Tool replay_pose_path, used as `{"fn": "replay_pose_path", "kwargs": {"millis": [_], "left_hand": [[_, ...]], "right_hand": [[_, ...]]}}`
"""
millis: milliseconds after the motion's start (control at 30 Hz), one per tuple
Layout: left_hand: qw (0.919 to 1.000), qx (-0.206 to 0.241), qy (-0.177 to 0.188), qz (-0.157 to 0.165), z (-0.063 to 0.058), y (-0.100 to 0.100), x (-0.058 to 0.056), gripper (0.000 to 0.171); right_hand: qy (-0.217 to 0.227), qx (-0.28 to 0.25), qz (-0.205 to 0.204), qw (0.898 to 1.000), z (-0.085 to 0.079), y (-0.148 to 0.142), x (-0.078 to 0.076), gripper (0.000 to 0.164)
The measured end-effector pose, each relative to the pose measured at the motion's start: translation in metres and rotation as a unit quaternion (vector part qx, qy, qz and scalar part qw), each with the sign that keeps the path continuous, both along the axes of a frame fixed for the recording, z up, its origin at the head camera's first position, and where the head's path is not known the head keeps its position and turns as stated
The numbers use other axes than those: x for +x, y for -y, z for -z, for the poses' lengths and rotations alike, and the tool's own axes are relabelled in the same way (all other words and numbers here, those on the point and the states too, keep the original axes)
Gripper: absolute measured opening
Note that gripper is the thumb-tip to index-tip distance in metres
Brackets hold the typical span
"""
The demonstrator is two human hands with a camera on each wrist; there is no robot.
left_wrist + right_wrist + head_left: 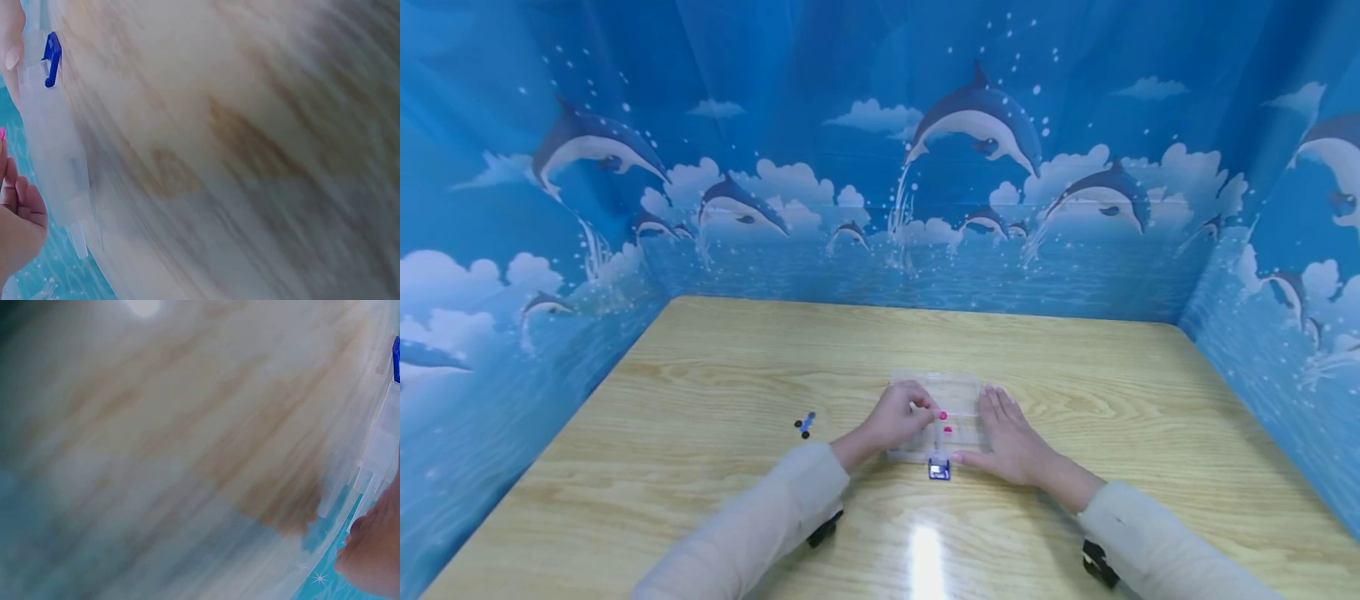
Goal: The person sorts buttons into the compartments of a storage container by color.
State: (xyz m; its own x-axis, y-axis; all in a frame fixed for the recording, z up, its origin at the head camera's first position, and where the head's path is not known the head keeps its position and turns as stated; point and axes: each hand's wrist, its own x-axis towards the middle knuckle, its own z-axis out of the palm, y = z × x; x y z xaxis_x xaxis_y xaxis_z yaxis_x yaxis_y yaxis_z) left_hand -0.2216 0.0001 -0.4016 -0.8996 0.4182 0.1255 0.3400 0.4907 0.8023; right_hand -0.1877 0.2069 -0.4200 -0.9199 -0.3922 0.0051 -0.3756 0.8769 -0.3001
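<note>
A clear plastic box (pixel 951 385) with a dark blue latch (pixel 939 470) stands in front of the person. My left hand (pixel 904 414) is over its left part and pinches a small pink piece (pixel 943 415) between thumb and fingertips. Another small pink piece (pixel 948 430) lies within the box, just below the first. Along the box's right side rests my right hand (pixel 1013 440), fingers straight and thumb stretched toward the latch. In the left wrist view the frame edge cuts off the pink piece (pixel 2 133) at the fingertips. The right wrist view catches only part of the right hand (pixel 375 550).
A small blue piece with black round ends (pixel 807 425) lies on the wood-grain table (pixel 760 358), left of the box. Behind and at both sides hangs a blue dolphin-print curtain (pixel 820 275) along the table's edges.
</note>
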Motion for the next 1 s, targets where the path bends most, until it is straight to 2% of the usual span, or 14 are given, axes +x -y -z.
{"fn": "replay_pose_path", "kwargs": {"millis": [233,467,667,867,1000], "left_hand": [[0.9978,-0.003,-0.062,0.022,0.004,-0.006,-0.001,0.008],[0.9979,-0.047,-0.045,0.008,0.003,-0.014,0.0,0.008],[0.9965,-0.071,-0.042,0.012,0.001,-0.019,0.001,0.007],[0.9918,-0.106,-0.068,0.025,0.004,-0.022,0.0,0.007],[0.9892,-0.114,-0.088,0.029,0.005,-0.022,0.001,0.005]], "right_hand": [[-0.001,-0.002,-0.001,1.0,-0.001,0.0,0.001,0.102],[0.003,-0.003,0.002,1.0,-0.003,0.001,0.001,0.103],[0.001,-0.007,0.0,1.0,-0.003,0.001,0.001,0.102],[-0.005,-0.001,0.001,1.0,-0.002,0.001,0.002,0.102],[-0.006,-0.001,0.002,1.0,-0.001,0.001,0.002,0.102]]}}
